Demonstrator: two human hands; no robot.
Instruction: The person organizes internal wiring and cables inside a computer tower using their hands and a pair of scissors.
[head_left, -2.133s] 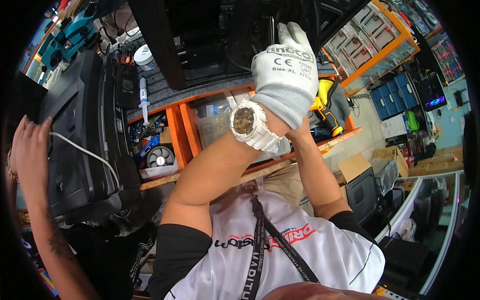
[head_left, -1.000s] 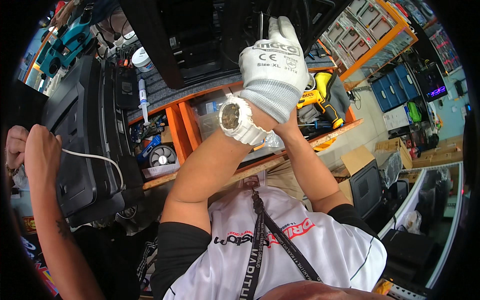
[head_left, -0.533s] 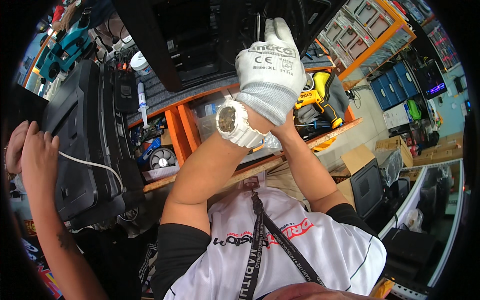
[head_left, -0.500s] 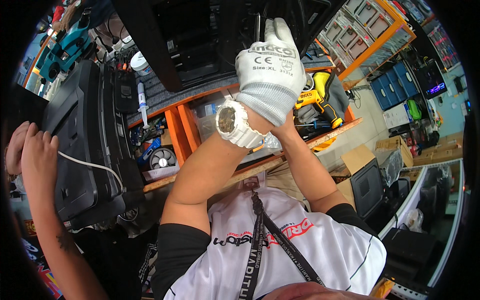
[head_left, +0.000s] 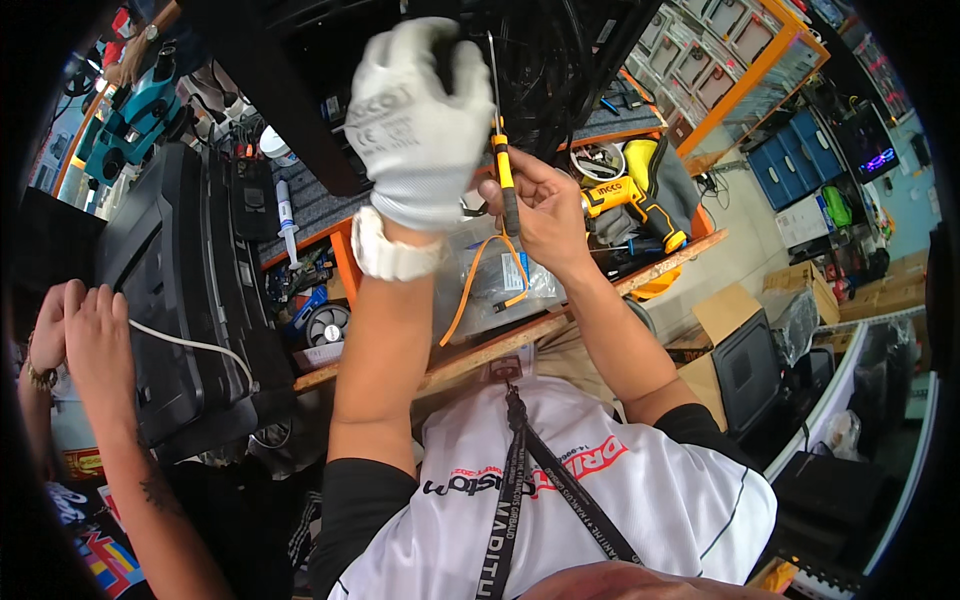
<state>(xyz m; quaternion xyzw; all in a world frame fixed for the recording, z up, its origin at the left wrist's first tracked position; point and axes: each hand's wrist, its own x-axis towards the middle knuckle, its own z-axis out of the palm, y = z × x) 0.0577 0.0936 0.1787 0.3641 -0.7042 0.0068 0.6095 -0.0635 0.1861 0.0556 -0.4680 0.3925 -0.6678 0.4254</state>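
My left hand (head_left: 420, 125), in a white knit glove with a white watch at its wrist, is raised in front of an open black case (head_left: 285, 90), probably a computer's. Its thumb stands apart from the fingers, and I see nothing in its grasp. Bare, my right hand (head_left: 552, 218) grips the lower handle of a yellow-and-black screwdriver (head_left: 503, 165). The shaft points up and away, beside the gloved hand. Below both hands an orange cable (head_left: 467, 285) lies over clear plastic packaging (head_left: 540, 287) in an open drawer (head_left: 505, 347).
At the drawer's right sits a yellow-and-black power tool (head_left: 655, 218); at its left, a small fan (head_left: 327, 325). A syringe (head_left: 287, 222) lies on the grey mat. Another person's hands (head_left: 95, 325) rest by a large black machine (head_left: 165, 300) at left. Cardboard boxes (head_left: 727, 320) stand right.
My gloved left hand has moved left, away from the case's middle, and its fingers have spread. My right hand, mostly hidden before, now shows with the screwdriver. The orange cable has come into sight.
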